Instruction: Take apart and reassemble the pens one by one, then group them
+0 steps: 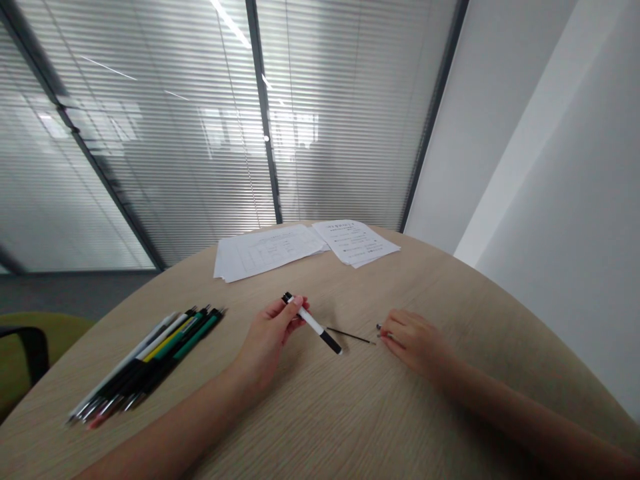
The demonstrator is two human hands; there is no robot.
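Observation:
My left hand (265, 337) is closed around a white marker with black ends (313, 323). The marker is tilted, one end at my fingertips and the other pointing down to the right. On the table to its right lies a thin black rod (353, 335) that looks like a pen refill; its left end is partly behind the marker. My right hand (414, 341) rests low over the table just right of that rod, fingers closed together. Small dark and shiny bits show at its fingertips, but what they belong to is hidden.
A row of several pens and markers (155, 360) lies at the left of the round wooden table (320, 427). Printed sheets (270, 252) and a second paper stack (357, 243) lie at the far edge. A green chair (65, 337) stands at the left.

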